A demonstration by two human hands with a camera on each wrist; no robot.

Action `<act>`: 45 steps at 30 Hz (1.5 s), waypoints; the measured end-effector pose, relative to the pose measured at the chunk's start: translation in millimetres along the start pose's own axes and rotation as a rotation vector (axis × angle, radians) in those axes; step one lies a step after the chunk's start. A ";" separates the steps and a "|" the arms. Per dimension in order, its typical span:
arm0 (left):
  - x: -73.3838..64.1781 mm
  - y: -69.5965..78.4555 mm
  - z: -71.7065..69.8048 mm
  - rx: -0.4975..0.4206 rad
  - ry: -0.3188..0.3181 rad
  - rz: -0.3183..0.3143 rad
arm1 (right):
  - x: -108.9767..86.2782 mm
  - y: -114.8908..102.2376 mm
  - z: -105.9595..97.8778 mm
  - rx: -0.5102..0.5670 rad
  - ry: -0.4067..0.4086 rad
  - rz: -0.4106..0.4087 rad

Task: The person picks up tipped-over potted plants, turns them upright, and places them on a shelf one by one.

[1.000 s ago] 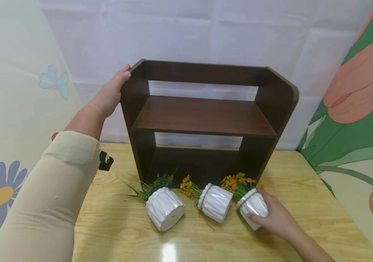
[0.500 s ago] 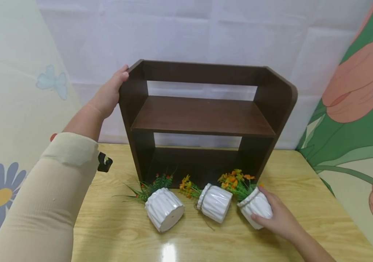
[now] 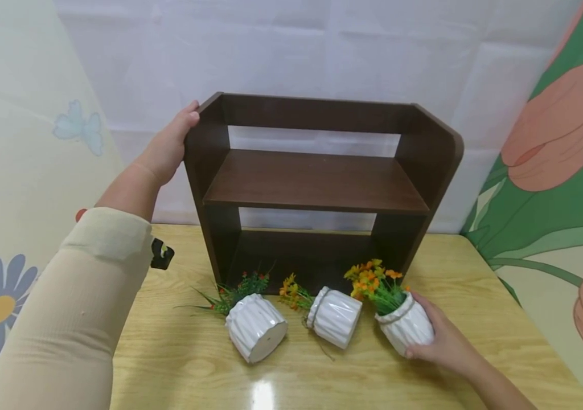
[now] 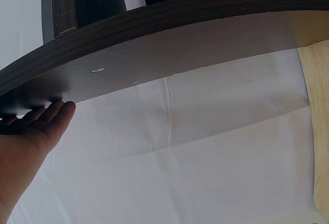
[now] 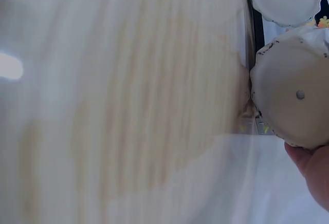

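Note:
My left hand (image 3: 165,149) rests against the left side panel of a dark brown two-tier shelf (image 3: 317,179). In the left wrist view, the fingers (image 4: 56,121) touch the panel's outer face. My right hand (image 3: 445,344) grips a white ribbed flowerpot (image 3: 406,327) with orange and yellow flowers (image 3: 370,280), tilted with its blooms toward the shelf. The right wrist view shows the held pot's round base (image 5: 288,90) with a small hole, the thumb (image 5: 306,162) at its edge. Left of it lie two more white flowerpots, one with orange-yellow flowers (image 3: 335,318), one with red-dotted greenery (image 3: 257,327).
The shelf stands on a light wood table (image 3: 189,364) before a white cloth backdrop (image 3: 291,51). A small black object (image 3: 161,254) shows beside the left sleeve (image 3: 76,307). Painted flower walls (image 3: 558,131) flank the table.
My right hand has turned the right flowerpot more upright and shifted it slightly right, raising its flowers. The left hand and the other two pots have stayed in place.

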State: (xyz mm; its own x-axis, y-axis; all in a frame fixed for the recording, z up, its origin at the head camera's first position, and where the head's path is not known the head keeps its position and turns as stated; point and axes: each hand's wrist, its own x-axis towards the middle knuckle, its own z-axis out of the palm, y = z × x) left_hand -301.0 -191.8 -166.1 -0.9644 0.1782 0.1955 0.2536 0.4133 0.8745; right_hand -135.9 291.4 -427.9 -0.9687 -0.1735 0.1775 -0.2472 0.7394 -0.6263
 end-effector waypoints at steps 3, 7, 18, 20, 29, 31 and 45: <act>-0.4 -1.0 -0.7 -0.001 0.005 -0.002 | -1.4 0.0 -2.0 0.042 -0.017 0.026; -1.5 -0.9 -1.0 0.014 0.014 -0.008 | -2.0 2.4 -2.9 0.063 -0.029 0.054; -3.2 -1.2 -1.4 0.030 0.022 -0.009 | -3.8 1.1 -6.7 0.038 -0.078 0.116; -3.2 -1.6 -1.8 0.032 0.023 -0.012 | -4.3 0.8 -7.4 0.026 -0.076 0.110; -3.2 -0.6 -2.7 0.010 0.022 -0.010 | -7.8 5.0 -10.8 -0.001 -0.032 0.044; -2.9 -0.3 -2.7 0.011 0.022 -0.014 | -8.1 6.6 -11.3 0.004 -0.031 0.040; 0.2 -0.3 -2.2 0.007 0.009 -0.012 | -5.1 9.7 -12.2 0.050 -0.054 0.058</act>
State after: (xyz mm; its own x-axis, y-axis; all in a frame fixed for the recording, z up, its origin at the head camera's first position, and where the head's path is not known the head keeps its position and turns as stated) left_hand -301.4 -193.9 -165.3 -0.9679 0.1649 0.1895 0.2429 0.4212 0.8738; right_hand -133.1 307.4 -425.6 -0.9808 -0.1677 0.0994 -0.1905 0.7162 -0.6714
